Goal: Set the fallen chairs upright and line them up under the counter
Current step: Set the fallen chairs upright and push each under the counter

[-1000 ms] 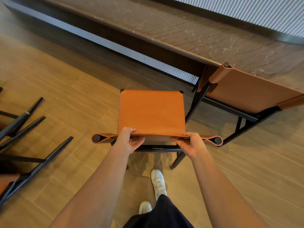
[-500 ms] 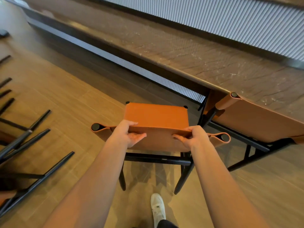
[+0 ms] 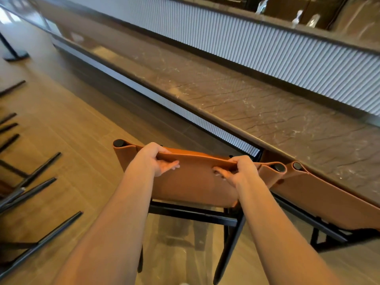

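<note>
Before the worktop (image 3: 267,112), my left hand (image 3: 156,159) and right hand (image 3: 240,171) each grip the backrest top of the orange chair (image 3: 195,182), which stands upright just beside a second chair (image 3: 329,202) tucked under the worktop.

Chair (image 3: 195,182) stood centre, before the counter (image 3: 246,103), backrest nearest the person. Left hand (image 3: 153,159) and right hand (image 3: 240,171) gripped its top edge, well apart. Second chair (image 3: 329,202) stood just beside, right, under the counter edge. Fallen chairs (image 3: 37,192) lay on the floor (image 3: 72,120), far left.
</note>
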The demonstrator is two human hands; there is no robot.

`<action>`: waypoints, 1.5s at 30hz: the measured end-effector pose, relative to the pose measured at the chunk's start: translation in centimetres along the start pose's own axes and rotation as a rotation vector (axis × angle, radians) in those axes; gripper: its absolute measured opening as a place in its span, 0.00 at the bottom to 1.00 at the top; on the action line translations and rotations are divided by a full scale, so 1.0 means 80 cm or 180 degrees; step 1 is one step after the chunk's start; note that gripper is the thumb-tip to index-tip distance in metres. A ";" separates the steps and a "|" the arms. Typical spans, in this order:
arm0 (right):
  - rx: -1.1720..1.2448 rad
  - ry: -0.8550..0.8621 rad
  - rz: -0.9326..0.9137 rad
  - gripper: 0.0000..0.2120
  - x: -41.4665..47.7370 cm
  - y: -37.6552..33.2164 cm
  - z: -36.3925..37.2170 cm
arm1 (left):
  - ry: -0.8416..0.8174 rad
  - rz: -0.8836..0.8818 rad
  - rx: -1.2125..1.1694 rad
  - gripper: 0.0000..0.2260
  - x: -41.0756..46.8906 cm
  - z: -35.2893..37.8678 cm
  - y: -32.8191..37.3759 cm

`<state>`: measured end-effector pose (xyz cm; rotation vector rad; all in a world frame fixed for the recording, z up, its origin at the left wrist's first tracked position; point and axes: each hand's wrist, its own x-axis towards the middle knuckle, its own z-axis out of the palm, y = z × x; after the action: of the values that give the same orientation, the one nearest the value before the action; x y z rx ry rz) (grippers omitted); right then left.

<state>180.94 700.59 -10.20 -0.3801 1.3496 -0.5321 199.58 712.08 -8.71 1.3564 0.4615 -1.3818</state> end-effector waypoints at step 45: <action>-0.0142 -0.0091 -0.0271 0.07 0.083 -0.141 0.108 | -0.0263 0.0421 0.0373 0.05 0.085 0.107 0.148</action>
<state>188.71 687.12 -7.78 -0.4817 1.3237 -0.5657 207.51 698.07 -7.67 1.3928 0.2348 -1.3670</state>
